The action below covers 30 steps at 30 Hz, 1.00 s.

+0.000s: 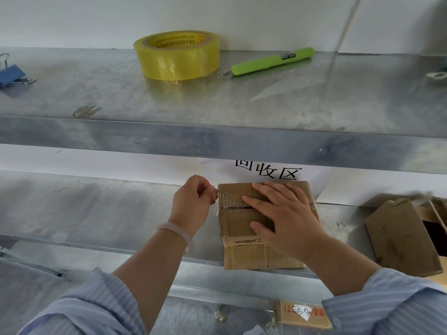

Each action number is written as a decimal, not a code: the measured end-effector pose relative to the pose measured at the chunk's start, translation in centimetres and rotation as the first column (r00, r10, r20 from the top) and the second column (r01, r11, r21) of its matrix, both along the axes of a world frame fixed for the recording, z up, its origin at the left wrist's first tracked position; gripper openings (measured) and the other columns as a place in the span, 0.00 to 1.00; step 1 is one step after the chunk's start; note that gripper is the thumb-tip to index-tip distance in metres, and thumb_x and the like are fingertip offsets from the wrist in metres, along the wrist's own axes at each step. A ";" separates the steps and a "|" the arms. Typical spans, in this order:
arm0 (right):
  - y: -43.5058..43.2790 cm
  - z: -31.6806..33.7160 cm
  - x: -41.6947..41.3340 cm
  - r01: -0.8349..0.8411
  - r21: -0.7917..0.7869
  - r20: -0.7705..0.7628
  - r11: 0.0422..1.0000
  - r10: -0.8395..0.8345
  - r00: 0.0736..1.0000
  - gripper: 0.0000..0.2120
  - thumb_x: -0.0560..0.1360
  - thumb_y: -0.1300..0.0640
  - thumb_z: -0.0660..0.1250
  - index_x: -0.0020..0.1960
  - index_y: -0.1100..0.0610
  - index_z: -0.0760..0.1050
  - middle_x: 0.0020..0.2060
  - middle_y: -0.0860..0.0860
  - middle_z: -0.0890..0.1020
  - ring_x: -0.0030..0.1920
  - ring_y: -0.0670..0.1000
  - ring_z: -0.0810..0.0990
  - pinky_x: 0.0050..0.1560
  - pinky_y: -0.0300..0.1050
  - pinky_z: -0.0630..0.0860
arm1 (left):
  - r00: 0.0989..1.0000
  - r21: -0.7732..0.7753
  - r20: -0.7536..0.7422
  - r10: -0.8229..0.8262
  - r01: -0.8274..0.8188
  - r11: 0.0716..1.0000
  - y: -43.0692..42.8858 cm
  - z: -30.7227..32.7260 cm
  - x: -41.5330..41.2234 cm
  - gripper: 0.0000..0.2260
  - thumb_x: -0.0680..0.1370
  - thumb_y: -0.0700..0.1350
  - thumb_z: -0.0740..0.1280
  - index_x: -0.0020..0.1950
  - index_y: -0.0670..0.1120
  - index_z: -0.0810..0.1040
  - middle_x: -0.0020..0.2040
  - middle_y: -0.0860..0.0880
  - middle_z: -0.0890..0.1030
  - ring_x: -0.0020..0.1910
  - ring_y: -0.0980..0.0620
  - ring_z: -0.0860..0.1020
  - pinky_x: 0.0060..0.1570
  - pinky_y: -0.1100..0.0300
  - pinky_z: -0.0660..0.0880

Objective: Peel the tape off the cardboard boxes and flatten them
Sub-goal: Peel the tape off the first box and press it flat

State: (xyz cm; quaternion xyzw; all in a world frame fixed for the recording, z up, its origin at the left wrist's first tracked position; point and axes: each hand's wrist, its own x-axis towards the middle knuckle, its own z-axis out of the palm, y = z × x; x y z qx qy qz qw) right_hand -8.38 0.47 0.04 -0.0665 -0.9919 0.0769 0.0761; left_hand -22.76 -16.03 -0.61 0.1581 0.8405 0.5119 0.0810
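The box [242,252] stands on the lower shelf [96,213], at its front edge, below a white sign [268,169] with black characters. Its top flaps are closed, with a dark slit between them.

The right hand [283,213] lies flat on top of the box. Its fingers [266,189] are straight and spread and press the flaps down; they grasp nothing.

The left hand [193,201] is just beside the upper left edge of the box. Its fingers [205,189] are curled, and the fingertips pinch the tape [216,209], a thin pale strip that comes off the left side of the box at the slit. How much of the tape sticks to the cardboard I cannot tell. A pale bracelet [176,233] is on the left wrist. Both arms wear striped blue sleeves [96,310], pushed up.

A second box [399,238] lies on the same shelf to the right, well apart from the first one, tilted, with its open side showing a dark inside. Below the shelf lies a flat cardboard piece [302,313] with a white label.

On the upper shelf [217,100] a yellow roll [176,56] lies flat, and a green knife [273,61] lies just beside it on the right. A blue clip [12,73] is at the far left edge.
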 end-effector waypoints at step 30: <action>0.0 -1.2 0.9 0.000 -0.021 -0.025 1.000 0.000 1.000 0.32 0.72 0.35 0.56 0.74 0.43 0.63 0.74 0.46 0.63 0.74 0.52 0.60 0.74 0.55 0.53 | 0.932 0.014 0.223 -0.288 0.292 0.956 -0.1 1.2 -2.0 0.05 0.74 0.40 0.72 0.49 0.45 0.84 0.46 0.48 0.84 0.43 0.54 0.84 0.46 0.62 0.81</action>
